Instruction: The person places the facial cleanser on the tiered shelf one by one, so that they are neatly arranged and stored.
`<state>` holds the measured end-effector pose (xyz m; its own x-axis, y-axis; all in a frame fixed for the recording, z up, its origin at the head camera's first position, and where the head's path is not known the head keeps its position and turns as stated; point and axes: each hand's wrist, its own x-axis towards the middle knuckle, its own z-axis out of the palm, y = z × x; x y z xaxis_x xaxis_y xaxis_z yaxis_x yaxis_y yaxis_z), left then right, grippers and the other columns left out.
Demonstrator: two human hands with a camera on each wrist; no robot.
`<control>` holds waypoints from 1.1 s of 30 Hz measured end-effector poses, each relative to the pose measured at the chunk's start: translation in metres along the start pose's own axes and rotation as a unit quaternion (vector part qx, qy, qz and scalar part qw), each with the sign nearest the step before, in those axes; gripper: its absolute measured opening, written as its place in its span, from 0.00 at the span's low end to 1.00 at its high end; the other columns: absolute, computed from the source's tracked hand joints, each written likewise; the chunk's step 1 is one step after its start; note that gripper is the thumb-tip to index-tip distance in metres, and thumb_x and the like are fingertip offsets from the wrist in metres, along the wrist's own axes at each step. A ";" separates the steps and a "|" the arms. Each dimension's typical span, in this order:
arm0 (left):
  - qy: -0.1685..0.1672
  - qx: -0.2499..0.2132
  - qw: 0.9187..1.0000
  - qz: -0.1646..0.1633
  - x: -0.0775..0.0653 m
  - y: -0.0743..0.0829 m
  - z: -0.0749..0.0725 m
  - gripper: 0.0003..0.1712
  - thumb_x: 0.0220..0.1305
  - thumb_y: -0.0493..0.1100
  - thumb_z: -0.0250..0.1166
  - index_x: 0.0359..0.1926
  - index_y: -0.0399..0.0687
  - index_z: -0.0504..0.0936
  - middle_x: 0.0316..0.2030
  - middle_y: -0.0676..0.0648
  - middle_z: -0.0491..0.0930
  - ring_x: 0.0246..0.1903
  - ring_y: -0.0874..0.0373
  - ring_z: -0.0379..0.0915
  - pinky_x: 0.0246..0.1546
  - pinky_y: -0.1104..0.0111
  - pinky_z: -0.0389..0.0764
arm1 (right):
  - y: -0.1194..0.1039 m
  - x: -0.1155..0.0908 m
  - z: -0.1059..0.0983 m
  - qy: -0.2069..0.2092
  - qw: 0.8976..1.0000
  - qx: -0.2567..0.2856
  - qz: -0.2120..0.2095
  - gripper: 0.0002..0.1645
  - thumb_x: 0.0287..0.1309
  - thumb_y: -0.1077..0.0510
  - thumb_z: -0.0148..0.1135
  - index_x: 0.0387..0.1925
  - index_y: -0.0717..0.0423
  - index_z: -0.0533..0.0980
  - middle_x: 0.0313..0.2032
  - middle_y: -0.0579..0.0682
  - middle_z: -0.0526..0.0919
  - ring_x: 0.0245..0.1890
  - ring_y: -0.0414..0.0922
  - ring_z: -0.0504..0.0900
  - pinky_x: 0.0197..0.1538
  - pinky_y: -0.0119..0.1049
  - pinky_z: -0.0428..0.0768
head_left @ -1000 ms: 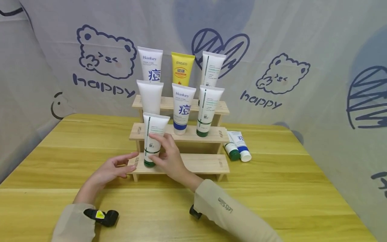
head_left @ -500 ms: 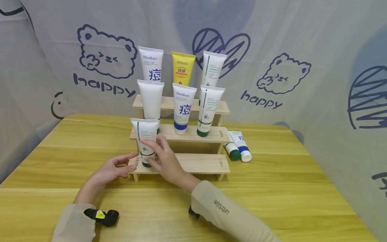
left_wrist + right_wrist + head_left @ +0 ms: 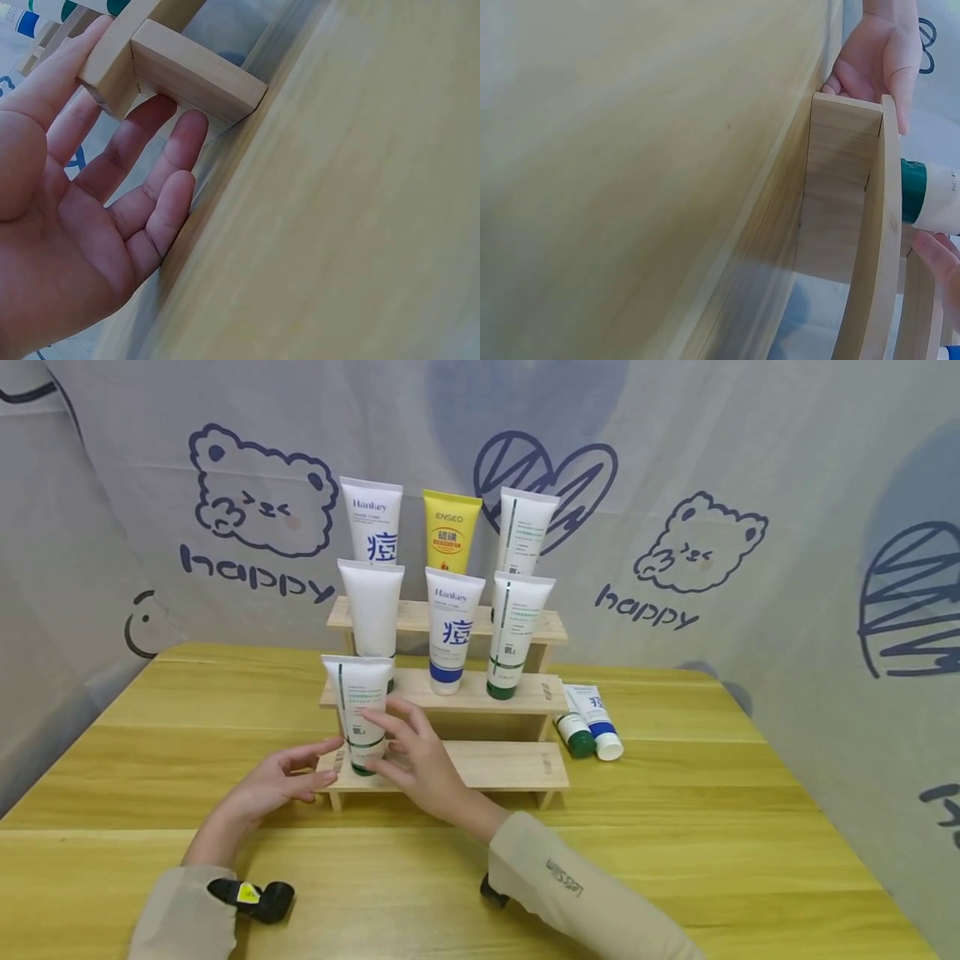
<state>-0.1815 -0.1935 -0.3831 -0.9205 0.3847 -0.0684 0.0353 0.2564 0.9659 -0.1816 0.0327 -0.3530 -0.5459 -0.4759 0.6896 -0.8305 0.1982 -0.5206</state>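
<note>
A white squeeze tube [image 3: 354, 681] with green print stands cap-down at the left end of the lowest step of the wooden display rack [image 3: 502, 764]. Beside its right side is my right hand [image 3: 431, 768], index finger against the front and thumb low by the green cap, fingers loosely extended. The right wrist view shows the cap [image 3: 913, 191] standing on the shelf board, with a fingertip close by. My left hand [image 3: 266, 781] is at the rack's left end, thumb and fingers spread about the shelf corner. In the left wrist view its relaxed fingers [image 3: 176, 150] reach near the wooden leg.
Higher steps hold several upright tubes, among them a yellow tube [image 3: 450, 531] and a Hankey tube [image 3: 453, 627]. A blue-banded tube [image 3: 597, 722] and a green-capped one [image 3: 577, 737] lie on the table [image 3: 675, 827] right of the rack. A printed curtain [image 3: 420, 410] hangs behind.
The tube has shifted left and straightened on the lowest step. My right hand moved left with it, then its fingers slid back slightly to the right. The left hand stayed put.
</note>
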 end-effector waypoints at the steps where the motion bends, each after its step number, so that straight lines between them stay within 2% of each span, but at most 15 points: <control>1: 0.001 0.000 1.000 -0.002 0.000 0.000 0.000 0.34 0.60 0.46 0.60 0.64 0.39 0.60 0.63 0.31 0.50 0.58 0.35 0.47 0.38 0.61 0.74 | 0.000 -0.001 -0.001 0.002 1.000 0.003 0.006 0.33 0.47 0.70 0.64 0.56 0.60 0.64 0.57 0.60 0.59 0.52 0.51 0.68 0.44 0.30 0.74; 6: 0.003 0.000 1.000 -0.010 0.000 0.000 0.000 0.34 0.60 0.46 0.60 0.64 0.39 0.60 0.62 0.30 0.50 0.57 0.37 0.49 0.38 0.61 0.74 | -0.004 -0.005 -0.008 0.004 0.999 0.021 0.032 0.33 0.46 0.70 0.64 0.56 0.62 0.63 0.55 0.59 0.63 0.47 0.52 0.72 0.44 0.38 0.75; 11: 0.004 -0.002 1.000 -0.011 0.000 0.001 0.000 0.35 0.59 0.46 0.60 0.64 0.40 0.60 0.63 0.30 0.50 0.57 0.37 0.49 0.38 0.61 0.74 | -0.020 -0.005 -0.021 0.012 0.999 0.039 0.028 0.27 0.46 0.74 0.62 0.50 0.72 0.65 0.48 0.66 0.68 0.45 0.59 0.72 0.43 0.47 0.75; 14: 0.003 0.001 1.000 -0.010 0.001 0.002 0.000 0.35 0.59 0.46 0.61 0.64 0.40 0.60 0.63 0.31 0.50 0.57 0.37 0.49 0.38 0.62 0.74 | -0.023 -0.007 -0.026 0.019 0.999 0.033 0.030 0.22 0.45 0.75 0.62 0.45 0.74 0.68 0.43 0.65 0.72 0.44 0.57 0.73 0.42 0.46 0.76; 20: -0.002 0.003 1.000 -0.006 0.001 0.002 0.000 0.34 0.59 0.46 0.60 0.64 0.40 0.60 0.64 0.33 0.49 0.59 0.37 0.46 0.38 0.61 0.74 | 0.000 -0.021 -0.030 0.046 0.997 0.057 0.017 0.13 0.45 0.73 0.63 0.37 0.71 0.73 0.35 0.63 0.77 0.38 0.51 0.76 0.38 0.41 0.78; 24: -0.003 0.007 1.000 -0.003 0.001 0.002 0.000 0.34 0.59 0.46 0.60 0.64 0.39 0.60 0.64 0.33 0.48 0.60 0.35 0.44 0.38 0.61 0.74 | 0.003 -0.028 -0.037 0.057 0.995 0.077 0.026 0.10 0.46 0.73 0.63 0.33 0.71 0.73 0.33 0.64 0.77 0.35 0.50 0.77 0.35 0.40 0.78; 27: -0.004 0.009 1.000 -0.001 0.001 0.002 -0.001 0.34 0.60 0.46 0.60 0.64 0.39 0.60 0.64 0.33 0.48 0.60 0.35 0.43 0.38 0.60 0.74 | 0.000 -0.030 -0.042 0.060 0.994 0.081 0.048 0.08 0.46 0.74 0.62 0.32 0.71 0.73 0.32 0.64 0.77 0.34 0.51 0.77 0.35 0.41 0.78; 33: -0.003 0.012 1.000 -0.003 0.000 0.002 0.000 0.34 0.60 0.46 0.60 0.64 0.40 0.60 0.65 0.34 0.49 0.60 0.35 0.44 0.38 0.61 0.74 | -0.021 -0.032 -0.057 0.064 0.990 0.093 0.091 0.05 0.46 0.77 0.60 0.29 0.73 0.73 0.30 0.67 0.77 0.31 0.55 0.76 0.34 0.48 0.77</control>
<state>-0.1817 -0.1932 -0.3810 -0.9182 0.3890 -0.0749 0.0403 0.2799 0.9592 -0.1534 0.0924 -0.3356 -0.7036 -0.3329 0.6279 -0.6892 0.1043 -0.7170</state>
